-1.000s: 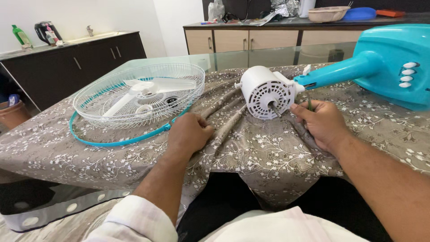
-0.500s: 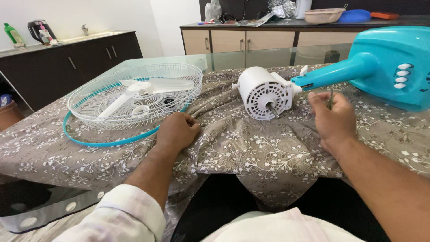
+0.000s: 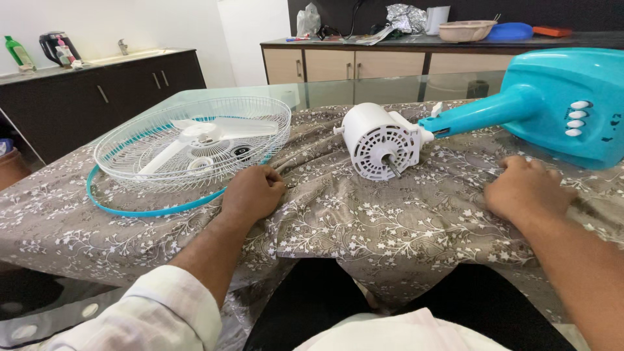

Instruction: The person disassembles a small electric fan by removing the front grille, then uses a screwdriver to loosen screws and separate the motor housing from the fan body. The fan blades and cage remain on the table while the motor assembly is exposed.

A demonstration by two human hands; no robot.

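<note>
Now the right hand [image 3: 525, 190] has drawn away from the white fan motor [image 3: 379, 140] and come down on the patterned tablecloth [image 3: 364, 221] near the teal fan base [image 3: 565, 104], well clear of the shaft. Its grip is curled knuckles-up; whether it still holds the thin tool I cannot tell. The left hand [image 3: 252, 193] rests loosely closed on the cloth beside the wire guard [image 3: 195, 140], holding nothing.
</note>
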